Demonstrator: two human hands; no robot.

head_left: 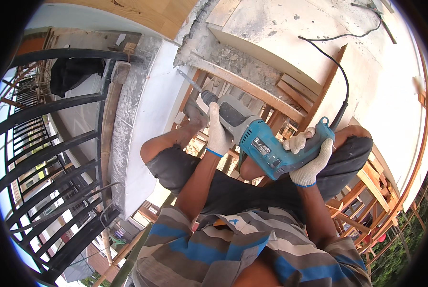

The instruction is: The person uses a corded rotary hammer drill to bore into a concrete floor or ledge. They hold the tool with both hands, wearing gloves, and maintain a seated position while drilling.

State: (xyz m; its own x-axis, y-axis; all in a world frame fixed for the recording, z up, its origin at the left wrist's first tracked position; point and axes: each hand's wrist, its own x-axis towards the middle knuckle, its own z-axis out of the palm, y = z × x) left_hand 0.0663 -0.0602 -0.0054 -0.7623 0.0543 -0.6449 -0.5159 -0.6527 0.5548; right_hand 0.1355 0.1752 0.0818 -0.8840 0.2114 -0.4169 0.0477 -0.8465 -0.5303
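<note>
A teal and grey rotary hammer drill (264, 143) lies across my lap area, its chisel bit (190, 80) aimed up and left toward a broken concrete edge (187, 52). In a white knit glove, my left hand (217, 130) is wrapped round the front of the tool, just behind the chuck. My right hand (314, 153), gloved the same way, closes round the rear handle. Whether its finger presses the trigger cannot be made out. The bit's tip appears close to the concrete, but contact is unclear.
A black power cord (345, 81) runs from the handle over pale boards (281, 28). Black metal railing (51, 138) stands at the left beside a white wall ledge (149, 119). Timber beams (252, 88) with open gaps lie below my legs. Wooden scaffolding (367, 191) stands at the right.
</note>
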